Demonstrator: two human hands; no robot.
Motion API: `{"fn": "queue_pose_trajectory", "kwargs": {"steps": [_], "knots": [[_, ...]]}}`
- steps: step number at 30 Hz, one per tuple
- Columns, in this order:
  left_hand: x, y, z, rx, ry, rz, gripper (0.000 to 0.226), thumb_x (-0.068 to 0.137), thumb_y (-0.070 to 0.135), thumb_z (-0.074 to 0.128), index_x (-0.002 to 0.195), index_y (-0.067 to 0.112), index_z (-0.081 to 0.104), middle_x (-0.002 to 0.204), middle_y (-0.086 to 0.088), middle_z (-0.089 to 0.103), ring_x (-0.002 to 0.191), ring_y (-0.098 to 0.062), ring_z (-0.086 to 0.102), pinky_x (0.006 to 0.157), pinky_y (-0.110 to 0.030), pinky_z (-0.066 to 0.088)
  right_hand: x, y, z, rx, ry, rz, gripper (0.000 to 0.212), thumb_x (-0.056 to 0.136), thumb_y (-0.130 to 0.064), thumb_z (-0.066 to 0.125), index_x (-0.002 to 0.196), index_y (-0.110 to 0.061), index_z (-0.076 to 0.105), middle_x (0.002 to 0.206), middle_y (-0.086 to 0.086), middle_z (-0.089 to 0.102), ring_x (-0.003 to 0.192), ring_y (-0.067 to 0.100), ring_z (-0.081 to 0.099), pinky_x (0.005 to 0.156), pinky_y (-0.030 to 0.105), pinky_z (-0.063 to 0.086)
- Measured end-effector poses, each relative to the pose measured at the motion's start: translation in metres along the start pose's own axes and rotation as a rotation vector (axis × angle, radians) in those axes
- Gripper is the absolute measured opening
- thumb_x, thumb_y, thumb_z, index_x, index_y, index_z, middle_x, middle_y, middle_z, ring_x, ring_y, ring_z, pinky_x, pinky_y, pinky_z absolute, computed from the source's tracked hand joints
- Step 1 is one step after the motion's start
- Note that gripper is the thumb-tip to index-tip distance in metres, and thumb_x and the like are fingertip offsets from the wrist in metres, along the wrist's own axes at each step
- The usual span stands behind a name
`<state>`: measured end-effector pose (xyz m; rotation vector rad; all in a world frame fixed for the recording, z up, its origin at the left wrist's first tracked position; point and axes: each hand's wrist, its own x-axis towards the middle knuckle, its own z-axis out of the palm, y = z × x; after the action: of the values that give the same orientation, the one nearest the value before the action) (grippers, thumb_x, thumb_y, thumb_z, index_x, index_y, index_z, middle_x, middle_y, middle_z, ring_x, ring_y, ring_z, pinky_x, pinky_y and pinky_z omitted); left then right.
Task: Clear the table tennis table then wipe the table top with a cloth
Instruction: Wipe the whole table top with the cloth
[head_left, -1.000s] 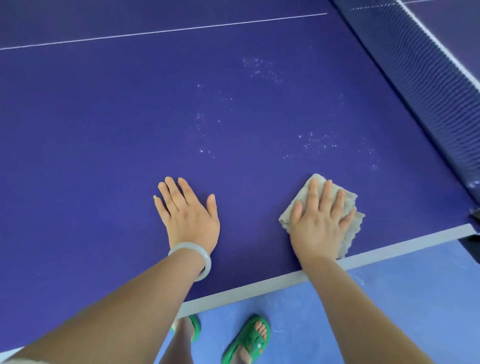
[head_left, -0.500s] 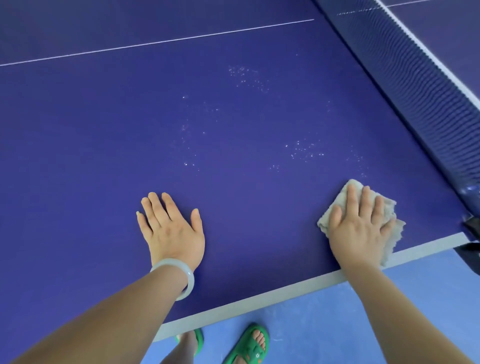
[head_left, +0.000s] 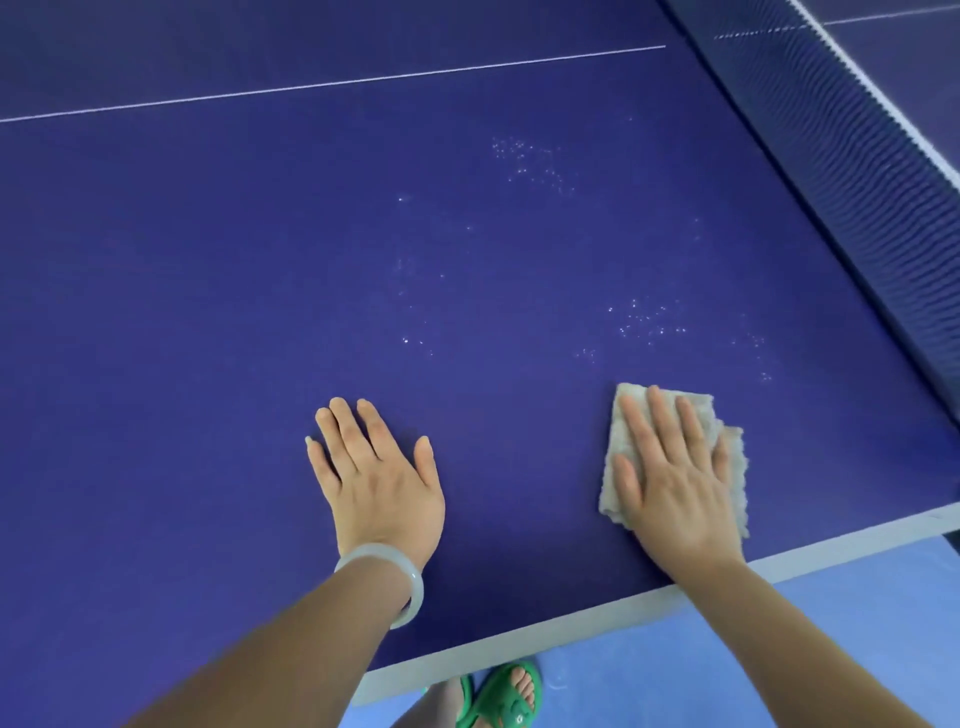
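The dark blue table tennis table top fills most of the view. My right hand lies flat with straight fingers on a folded grey cloth, pressing it onto the table near the white front edge. My left hand rests flat on the bare table top to the left, fingers spread, a pale bangle on its wrist. Small white specks or droplets dot the surface beyond the cloth, with more specks farther back.
The dark net runs diagonally along the right side, close to the cloth. A thin white centre line crosses the far table. The white table edge borders a light blue floor, where green sandals show.
My right hand slid the cloth right toward the net, then turned so the fingers point more to the upper left. My left hand stayed flat on the table.
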<state>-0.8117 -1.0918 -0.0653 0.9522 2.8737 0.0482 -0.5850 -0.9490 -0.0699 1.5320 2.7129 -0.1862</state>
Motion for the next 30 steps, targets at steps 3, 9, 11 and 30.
{"fn": "queue_pose_trajectory", "kwargs": {"steps": [3,9,11,30], "knots": [[0.000,-0.001,-0.003,-0.025,-0.004,0.013,0.074,0.099,0.047,0.009,0.153,-0.003,0.019,0.160,-0.026,0.014,0.150,-0.039,0.006,0.122,-0.053,0.007,0.020,0.010,-0.004,0.008,-0.009,0.204,0.063,0.096,-0.051,0.012,0.156,-0.035,0.012,0.164,-0.006,0.012,0.151,0.023,0.006,0.118,0.055,0.011],[0.001,-0.009,-0.010,-0.153,-0.011,0.052,0.074,0.096,0.045,0.026,0.151,-0.003,0.026,0.159,-0.026,0.016,0.150,-0.039,0.008,0.122,-0.054,0.007,0.026,0.006,-0.006,0.020,-0.017,0.232,0.062,0.096,-0.052,0.009,0.156,-0.036,0.008,0.165,-0.007,0.009,0.152,0.023,0.003,0.120,0.054,0.005],[-0.001,-0.009,-0.012,-0.198,-0.008,0.141,0.062,0.099,0.033,0.041,0.149,-0.003,0.032,0.158,-0.026,0.020,0.149,-0.041,0.012,0.121,-0.055,0.010,0.027,0.006,-0.006,0.034,-0.015,0.231,0.062,0.097,-0.052,0.011,0.156,-0.036,0.008,0.165,-0.007,0.009,0.152,0.022,0.003,0.120,0.054,0.006],[-0.030,0.130,0.008,0.004,-0.061,0.231,0.078,0.096,0.049,0.015,0.151,-0.006,0.024,0.157,-0.030,0.018,0.148,-0.044,0.011,0.119,-0.059,0.012,-0.007,0.086,-0.007,0.056,0.032,0.148,0.060,0.098,-0.046,0.024,0.155,-0.030,0.024,0.163,-0.004,0.020,0.152,0.022,0.010,0.120,0.056,0.011]]}}
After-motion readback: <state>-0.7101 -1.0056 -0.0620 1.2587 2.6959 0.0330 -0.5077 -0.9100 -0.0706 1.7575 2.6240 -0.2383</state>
